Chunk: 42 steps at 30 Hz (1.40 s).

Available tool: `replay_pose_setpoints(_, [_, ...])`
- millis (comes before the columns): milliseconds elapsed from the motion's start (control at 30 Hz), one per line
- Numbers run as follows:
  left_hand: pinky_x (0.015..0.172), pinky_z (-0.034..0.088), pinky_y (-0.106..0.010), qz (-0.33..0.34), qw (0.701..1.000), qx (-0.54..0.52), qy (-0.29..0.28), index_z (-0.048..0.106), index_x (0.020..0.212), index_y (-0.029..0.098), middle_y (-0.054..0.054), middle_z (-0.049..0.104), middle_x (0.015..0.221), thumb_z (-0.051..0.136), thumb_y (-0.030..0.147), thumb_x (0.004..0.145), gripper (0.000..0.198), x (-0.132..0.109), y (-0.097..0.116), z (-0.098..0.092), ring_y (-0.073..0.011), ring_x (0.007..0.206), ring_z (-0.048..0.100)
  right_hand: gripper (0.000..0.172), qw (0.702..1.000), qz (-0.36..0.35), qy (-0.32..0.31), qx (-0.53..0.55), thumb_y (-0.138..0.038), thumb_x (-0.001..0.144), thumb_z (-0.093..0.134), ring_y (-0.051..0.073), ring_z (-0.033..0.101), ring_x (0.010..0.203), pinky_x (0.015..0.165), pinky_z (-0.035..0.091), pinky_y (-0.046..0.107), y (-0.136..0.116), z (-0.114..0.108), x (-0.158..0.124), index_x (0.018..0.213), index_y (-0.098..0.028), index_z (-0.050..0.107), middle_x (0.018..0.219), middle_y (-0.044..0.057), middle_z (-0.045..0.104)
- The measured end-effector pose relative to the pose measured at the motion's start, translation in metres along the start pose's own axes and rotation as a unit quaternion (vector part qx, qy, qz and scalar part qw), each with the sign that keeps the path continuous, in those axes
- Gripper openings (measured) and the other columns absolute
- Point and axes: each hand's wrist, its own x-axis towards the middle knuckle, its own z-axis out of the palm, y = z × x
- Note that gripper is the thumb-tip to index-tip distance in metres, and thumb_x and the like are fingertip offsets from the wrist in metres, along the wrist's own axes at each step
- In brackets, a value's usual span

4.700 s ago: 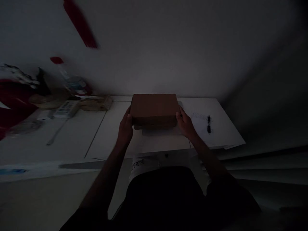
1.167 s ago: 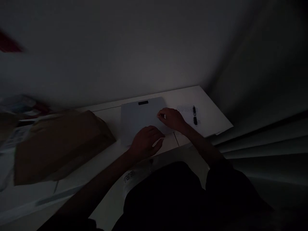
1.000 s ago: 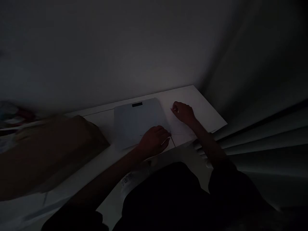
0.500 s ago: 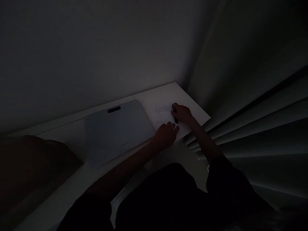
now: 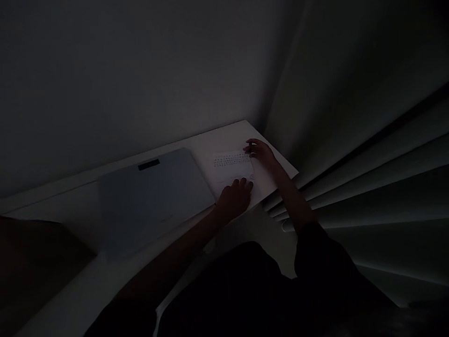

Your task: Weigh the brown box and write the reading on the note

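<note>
The scene is very dim. A white sheet of paper (image 5: 224, 174) with rows of small dark marks lies on the white table near its right end. A small rounded outline shows by the paper's lower right. My left hand (image 5: 234, 199) rests palm down on the paper's near edge, fingers slightly spread and holding nothing. Off the paper's upper right corner, my right hand (image 5: 261, 153) grips a small black pen-like object (image 5: 250, 148) between thumb and fingers. Much of that object is hidden by the fingers, so its exact kind is unclear.
To the left of the paper lies a large flat grey panel (image 5: 154, 201), like a closed laptop, with a black strip on it. A dark brown shape (image 5: 31, 262) covers the table's left part. A wall rises behind; pleated curtains (image 5: 351, 182) hang at the right.
My right hand has moved up and away from the paper's right side with the black object, now turned more upright. The rounded outline has come into sight. My left hand remains on the paper.
</note>
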Motion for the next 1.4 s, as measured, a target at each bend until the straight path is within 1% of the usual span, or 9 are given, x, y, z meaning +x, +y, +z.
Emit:
replay_pose_setpoints(67, [0.058,0.046,-0.034,-0.003,1.0,0.003,-0.004,0.052,0.129,0.016,-0.013,0.051,0.122,0.041,0.024,0.099,0.034,0.004,0.001,-0.001,-0.0272,0.101,0.052,0.043,1.0,0.007,0.014,0.02,-0.041,0.078,0.055,0.016,0.063,0.096,0.081,0.049,0.025,0.004,-0.002,0.002,0.113,-0.018,0.048,0.103,0.009,0.064])
replay_pose_setpoints(167, [0.059,0.047,-0.034,-0.008,1.0,0.007,-0.009,0.051,0.131,0.014,-0.014,0.051,0.122,0.04,0.022,0.099,0.035,0.012,0.003,-0.004,-0.0277,0.1,0.053,0.042,0.996,-0.026,0.058,-0.063,-0.046,0.074,0.064,0.013,0.058,0.079,0.075,0.047,0.023,0.005,0.001,0.0,0.103,-0.019,0.051,0.086,0.003,0.058])
replay_pose_setpoints(333, [0.061,0.048,-0.034,-0.03,0.999,0.009,-0.014,0.048,0.138,0.012,-0.017,0.049,0.128,0.035,0.025,0.101,0.041,0.03,0.008,-0.011,-0.0278,0.099,0.055,0.049,0.979,-0.076,0.072,-0.175,-0.063,0.09,0.045,0.011,0.04,0.061,0.061,0.037,0.025,0.003,0.006,-0.006,0.077,-0.016,0.053,0.067,0.002,0.042])
replay_pose_setpoints(467, [0.065,0.051,-0.036,-0.039,0.999,0.014,-0.015,0.04,0.149,0.012,-0.019,0.044,0.14,0.035,0.032,0.103,0.051,0.037,0.006,-0.008,-0.0284,0.1,0.057,0.037,0.994,-0.001,0.03,-0.104,-0.047,0.089,0.04,0.012,0.041,0.053,0.052,0.032,0.023,0.008,0.007,-0.011,0.099,-0.017,0.058,0.061,-0.001,0.045])
replay_pose_setpoints(567, [0.068,0.052,-0.037,-0.042,0.999,0.01,-0.01,0.037,0.151,0.011,-0.02,0.036,0.151,0.035,0.036,0.102,0.054,0.039,0.003,0.0,-0.029,0.104,0.057,0.031,0.99,0.028,0.059,-0.126,-0.045,0.084,0.048,0.012,0.05,0.056,0.054,0.036,0.022,0.012,0.01,-0.016,0.085,-0.015,0.057,0.061,0.001,0.052])
replay_pose_setpoints(700, [0.07,0.053,-0.035,-0.051,0.999,-0.01,0.004,0.043,0.146,0.011,-0.018,0.031,0.155,0.036,0.037,0.101,0.052,0.039,-0.001,0.01,-0.0286,0.109,0.056,0.036,0.975,-0.007,0.122,-0.185,-0.046,0.079,0.063,0.01,0.044,0.052,0.055,0.036,0.023,0.016,0.014,-0.02,0.067,-0.016,0.047,0.054,-0.002,0.047])
replay_pose_setpoints(1033, [0.076,0.053,-0.037,-0.059,0.998,-0.015,0.006,0.038,0.151,0.013,-0.011,0.033,0.156,0.032,0.038,0.102,0.055,0.038,-0.003,0.017,-0.0278,0.116,0.051,0.028,0.965,0.025,0.118,-0.235,-0.028,0.094,0.05,0.011,0.046,0.045,0.048,0.035,0.022,0.013,0.022,-0.022,0.07,-0.018,0.04,0.048,-0.004,0.046])
replay_pose_setpoints(1267, [0.075,0.054,-0.039,-0.06,0.998,-0.014,0.021,0.045,0.145,0.014,-0.01,0.037,0.154,0.034,0.037,0.102,0.05,0.038,-0.002,0.017,-0.028,0.115,0.051,0.025,0.967,0.05,0.131,-0.214,-0.021,0.097,0.046,0.009,0.043,0.039,0.041,0.032,0.02,0.011,0.027,-0.023,0.073,-0.019,0.038,0.046,-0.006,0.044])
replay_pose_setpoints(1400, [0.076,0.054,-0.039,-0.058,0.998,-0.016,0.021,0.044,0.146,0.014,-0.011,0.036,0.154,0.034,0.036,0.102,0.05,0.036,-0.003,0.018,-0.0286,0.115,0.052,0.027,0.959,0.03,0.129,-0.251,-0.018,0.096,0.046,0.007,0.043,0.041,0.045,0.033,0.019,0.012,0.027,-0.022,0.071,-0.018,0.037,0.047,-0.006,0.042])
